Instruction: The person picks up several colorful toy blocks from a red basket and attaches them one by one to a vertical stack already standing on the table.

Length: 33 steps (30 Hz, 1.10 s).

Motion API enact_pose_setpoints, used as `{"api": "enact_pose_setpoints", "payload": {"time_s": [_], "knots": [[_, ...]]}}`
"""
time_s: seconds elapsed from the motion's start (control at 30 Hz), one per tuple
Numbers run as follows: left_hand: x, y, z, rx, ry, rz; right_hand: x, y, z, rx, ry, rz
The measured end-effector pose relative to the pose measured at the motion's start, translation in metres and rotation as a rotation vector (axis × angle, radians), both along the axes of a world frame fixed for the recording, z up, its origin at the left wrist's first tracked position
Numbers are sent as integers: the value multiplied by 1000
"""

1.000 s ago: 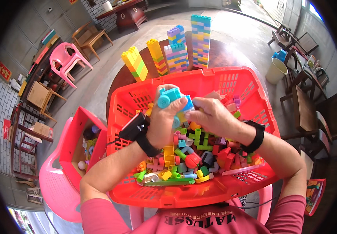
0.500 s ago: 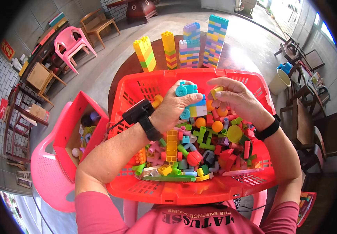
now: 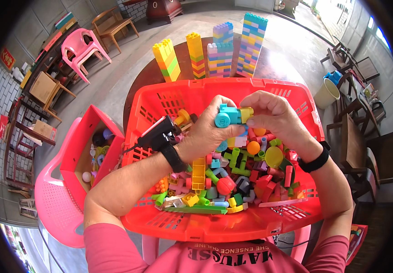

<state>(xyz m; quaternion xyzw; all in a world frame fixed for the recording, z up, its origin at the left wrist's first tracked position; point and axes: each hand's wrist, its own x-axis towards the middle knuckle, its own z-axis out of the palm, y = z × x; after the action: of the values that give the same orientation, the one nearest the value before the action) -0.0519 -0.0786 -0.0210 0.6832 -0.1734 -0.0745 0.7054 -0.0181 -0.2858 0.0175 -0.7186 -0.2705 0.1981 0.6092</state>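
Note:
My left hand (image 3: 205, 132) is closed around a wheeled toy built of blocks (image 3: 229, 114), turquoise with some yellow, white and blue bricks low down, partly covered by my fingers. With thumb and fingers, my right hand (image 3: 276, 119) pinches a small yellow building brick (image 3: 246, 113), which touches the toy's right end. Both hands are above a large red plastic basket (image 3: 196, 85). Inside it lies a heap of mixed toy pieces: green pipe connectors (image 3: 237, 159), orange balls (image 3: 253, 147), a yellow disc (image 3: 274, 156) and a long yellow block (image 3: 199, 174).
Beyond the basket, several brick towers (image 3: 251, 45) stand on a dark round table (image 3: 137, 75). At left, a red box (image 3: 76, 154) of small toys rests on a pink chair (image 3: 53, 204). Wooden chairs (image 3: 358, 141) line the right side, near a cream bin (image 3: 327, 94).
My right hand has brought the yellow brick left against the toy. My left hand has turned the toy and shifted it slightly right and down.

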Motion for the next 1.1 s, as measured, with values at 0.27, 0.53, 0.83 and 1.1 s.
{"api": "enact_pose_setpoints", "payload": {"time_s": [0.27, 0.53, 0.83, 1.1], "knots": [[-4, -3, -3, 44, -67, 9, 2, -1, 4, -77, -35, 21], [-13, -9, 4, 63, -141, -8, -2, -4, 12, -53, -83, 92], [-16, -7, 9, 160, -109, -11, -11, 5, 5, -23, -156, -19], [-23, -9, 6, 237, -208, 17, -17, 8, 4, -34, -254, -26]]}}
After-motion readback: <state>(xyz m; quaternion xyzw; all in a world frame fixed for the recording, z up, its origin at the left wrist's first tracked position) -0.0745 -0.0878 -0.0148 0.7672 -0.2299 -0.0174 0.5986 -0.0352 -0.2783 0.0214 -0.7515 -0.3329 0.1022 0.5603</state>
